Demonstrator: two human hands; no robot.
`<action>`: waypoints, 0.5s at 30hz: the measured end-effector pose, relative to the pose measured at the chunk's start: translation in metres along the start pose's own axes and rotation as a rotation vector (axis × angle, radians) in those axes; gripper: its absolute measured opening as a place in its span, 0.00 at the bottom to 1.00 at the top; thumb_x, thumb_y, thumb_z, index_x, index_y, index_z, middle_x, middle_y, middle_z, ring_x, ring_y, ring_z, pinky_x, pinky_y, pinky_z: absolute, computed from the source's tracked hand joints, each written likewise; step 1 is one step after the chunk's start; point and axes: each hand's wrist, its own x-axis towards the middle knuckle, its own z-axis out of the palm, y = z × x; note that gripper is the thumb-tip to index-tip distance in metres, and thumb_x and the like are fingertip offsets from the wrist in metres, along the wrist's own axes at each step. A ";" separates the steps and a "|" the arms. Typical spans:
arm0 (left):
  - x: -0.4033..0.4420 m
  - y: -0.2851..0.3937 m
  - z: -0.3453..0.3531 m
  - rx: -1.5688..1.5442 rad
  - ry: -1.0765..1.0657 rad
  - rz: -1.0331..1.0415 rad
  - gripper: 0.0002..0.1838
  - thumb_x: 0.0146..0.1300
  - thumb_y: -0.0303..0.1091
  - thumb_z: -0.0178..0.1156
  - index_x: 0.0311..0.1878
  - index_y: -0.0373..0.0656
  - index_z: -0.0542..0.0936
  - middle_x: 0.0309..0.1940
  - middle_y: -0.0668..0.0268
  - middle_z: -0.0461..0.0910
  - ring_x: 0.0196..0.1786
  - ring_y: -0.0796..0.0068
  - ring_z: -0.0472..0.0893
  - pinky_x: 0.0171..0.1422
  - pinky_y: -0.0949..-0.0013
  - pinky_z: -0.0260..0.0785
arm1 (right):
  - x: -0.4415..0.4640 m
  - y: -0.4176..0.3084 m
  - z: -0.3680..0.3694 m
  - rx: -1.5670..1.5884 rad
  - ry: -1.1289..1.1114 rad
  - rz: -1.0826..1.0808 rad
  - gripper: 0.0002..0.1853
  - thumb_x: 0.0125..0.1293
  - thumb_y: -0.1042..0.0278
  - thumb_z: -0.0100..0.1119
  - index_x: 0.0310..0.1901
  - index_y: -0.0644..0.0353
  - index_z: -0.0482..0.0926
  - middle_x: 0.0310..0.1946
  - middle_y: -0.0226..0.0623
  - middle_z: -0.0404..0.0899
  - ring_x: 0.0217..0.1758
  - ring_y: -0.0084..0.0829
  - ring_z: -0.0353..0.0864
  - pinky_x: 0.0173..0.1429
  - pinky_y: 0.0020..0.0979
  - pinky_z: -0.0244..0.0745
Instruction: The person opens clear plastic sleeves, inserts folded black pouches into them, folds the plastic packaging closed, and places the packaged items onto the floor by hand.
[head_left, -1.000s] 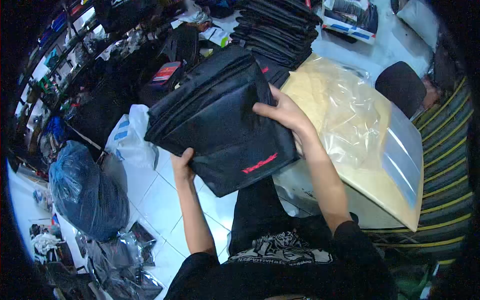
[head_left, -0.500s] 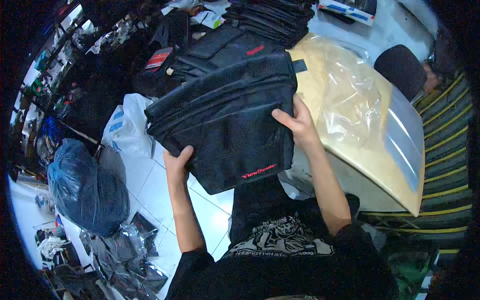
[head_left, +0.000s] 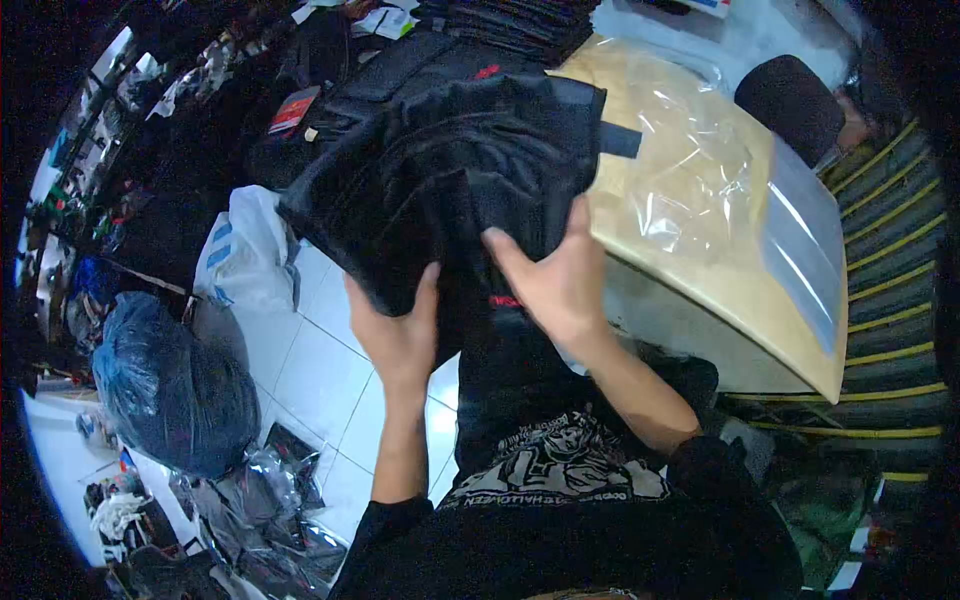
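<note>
Both of my hands grip a black fabric bag (head_left: 480, 150) with a little red lettering near its lower edge. At the bag's lower left edge is my left hand (head_left: 395, 325), thumb on the near face and fingers partly hidden beneath. My right hand (head_left: 555, 280) holds the lower right part, its thumb pressed into the cloth. The fabric bulges and folds between the two hands. A dark strap sticks out at the bag's right side, over a yellowish padded surface (head_left: 650, 210). Behind it lies another black bag (head_left: 400, 70) with a red mark.
Clear plastic (head_left: 700, 160) covers part of the yellowish surface. A dark round-topped object (head_left: 790, 105) stands beyond it. On the left are a white plastic bag (head_left: 250, 250), a stuffed blue plastic bag (head_left: 175, 390) and plastic-wrapped dark items (head_left: 250, 510). A stack of black bags (head_left: 510, 25) is at the top.
My hands have moved closer together and the held bag, flat before, has buckled into folds. Its red lettering is now mostly hidden. The view has shifted slightly.
</note>
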 end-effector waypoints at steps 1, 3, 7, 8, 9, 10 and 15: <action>-0.008 0.006 0.009 0.052 0.027 0.020 0.28 0.52 0.29 0.68 0.55 0.33 0.70 0.48 0.51 0.78 0.52 0.64 0.78 0.58 0.66 0.65 | -0.007 -0.002 0.004 0.006 -0.002 -0.081 0.31 0.53 0.60 0.66 0.48 0.76 0.62 0.35 0.66 0.76 0.40 0.66 0.75 0.44 0.50 0.71; -0.026 0.004 0.029 0.051 -0.055 0.093 0.28 0.57 0.28 0.62 0.60 0.30 0.66 0.55 0.43 0.72 0.59 0.53 0.73 0.63 0.62 0.61 | -0.020 -0.016 0.004 0.269 -0.190 -0.014 0.37 0.54 0.60 0.65 0.54 0.80 0.56 0.39 0.68 0.75 0.45 0.66 0.75 0.49 0.49 0.72; -0.023 -0.009 0.034 0.159 -0.197 0.235 0.30 0.56 0.28 0.59 0.62 0.29 0.63 0.59 0.45 0.66 0.61 0.50 0.68 0.66 0.60 0.57 | -0.011 -0.003 -0.008 0.456 -0.308 -0.357 0.51 0.47 0.54 0.72 0.63 0.76 0.52 0.58 0.65 0.63 0.64 0.53 0.65 0.68 0.39 0.59; -0.029 -0.003 0.038 -0.151 -0.218 0.108 0.34 0.55 0.27 0.59 0.64 0.30 0.59 0.60 0.47 0.64 0.61 0.53 0.67 0.66 0.61 0.57 | -0.017 0.000 -0.007 0.260 -0.386 -0.327 0.60 0.39 0.48 0.77 0.65 0.75 0.50 0.62 0.63 0.58 0.66 0.52 0.61 0.71 0.38 0.54; -0.032 0.001 0.031 -0.216 -0.372 -0.005 0.37 0.53 0.25 0.61 0.65 0.31 0.56 0.61 0.48 0.63 0.62 0.56 0.66 0.67 0.63 0.56 | -0.015 0.005 -0.012 0.307 -0.403 -0.322 0.62 0.36 0.47 0.78 0.65 0.75 0.50 0.63 0.63 0.58 0.67 0.51 0.61 0.71 0.38 0.54; -0.035 0.006 0.023 -0.262 -0.516 -0.127 0.40 0.51 0.22 0.63 0.66 0.31 0.54 0.61 0.48 0.61 0.63 0.58 0.65 0.68 0.64 0.54 | -0.004 0.010 -0.016 0.357 -0.415 -0.326 0.63 0.34 0.46 0.79 0.65 0.75 0.51 0.63 0.62 0.58 0.67 0.50 0.61 0.71 0.38 0.54; -0.035 0.028 0.015 -0.451 -0.779 0.071 0.38 0.51 0.19 0.62 0.66 0.31 0.58 0.64 0.45 0.60 0.64 0.60 0.66 0.66 0.62 0.57 | 0.005 0.037 -0.058 0.485 -0.234 -0.093 0.52 0.36 0.57 0.81 0.61 0.73 0.61 0.56 0.50 0.72 0.60 0.41 0.72 0.65 0.36 0.64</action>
